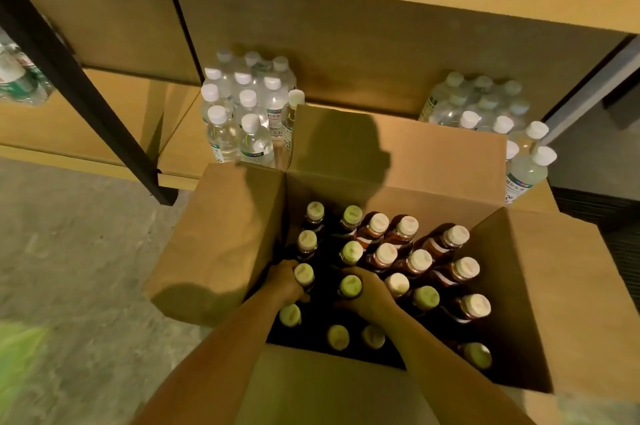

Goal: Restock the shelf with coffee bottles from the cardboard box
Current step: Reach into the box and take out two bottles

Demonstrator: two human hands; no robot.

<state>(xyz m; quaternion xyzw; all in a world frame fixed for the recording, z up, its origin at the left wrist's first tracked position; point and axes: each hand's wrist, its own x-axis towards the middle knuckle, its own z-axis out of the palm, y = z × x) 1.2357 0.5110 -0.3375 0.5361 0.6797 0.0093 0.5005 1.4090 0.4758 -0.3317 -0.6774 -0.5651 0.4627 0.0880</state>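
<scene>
— Inside the cardboard box (225, 234), toward its left wall, what are the hands doing?

— Both reach down among the coffee bottles (386, 253). The left hand (285, 281) has its fingers curled tight round the neck of a pale-capped bottle (304, 274). The cap pokes out just to the right of the knuckles.

— And the other one?

— The right hand (372, 293) is wrapped round the neck of a green-capped bottle (350, 286). Its cap shows at the hand's left edge, above the thumb.

— Are those two out of the box?

— No. Both stand upright within the box's left half, side by side with a dark gap between them. Their caps sit about level with the neighbours' caps. Whether either is off the bottom, I cannot tell.

— What else is in the box?

— Rows of upright bottles. Pale caps are mostly toward the far right corner and green caps toward the near side.

— What's beyond the box?

— A shelf (183, 147) stands behind the box's far flap. It holds clear water bottles (247, 119) behind the far left corner. A second pack (478, 102) stands behind the far right corner. The box itself rests on a grey floor (86, 251).
</scene>
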